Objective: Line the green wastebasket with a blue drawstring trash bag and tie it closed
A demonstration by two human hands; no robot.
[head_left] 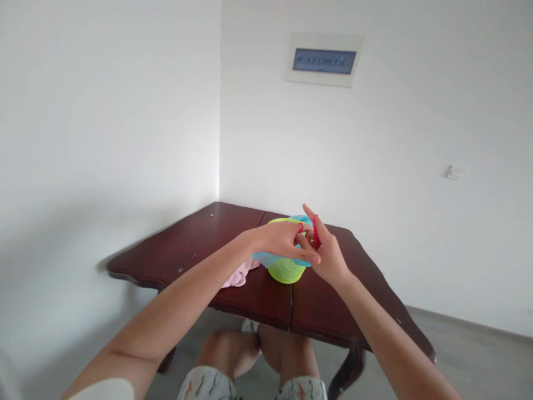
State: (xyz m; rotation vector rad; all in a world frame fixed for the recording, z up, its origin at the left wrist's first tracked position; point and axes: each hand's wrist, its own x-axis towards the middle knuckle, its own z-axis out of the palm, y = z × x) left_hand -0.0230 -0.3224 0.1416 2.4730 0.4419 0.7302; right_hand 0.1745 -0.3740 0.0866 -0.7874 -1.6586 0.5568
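Observation:
My left hand and my right hand meet above a lime-green basket, their fingers overlapping. A thin red band, which looks elastic, circles a raised finger of my right hand. Red also loops round a finger of my left hand; whether it is the same band is hidden between the hands. My left thumb reaches across to my right palm. Behind and below the hands, a blue plastic bag hangs over the basket's rim. Left of the basket lies a pink cloth, partly covered by my left forearm.
Under the basket is a dark red-brown wooden table with curved edges and a seam across it. It stands in a corner against white walls. My legs are under its near edge. A breaker panel and a switch are on the wall.

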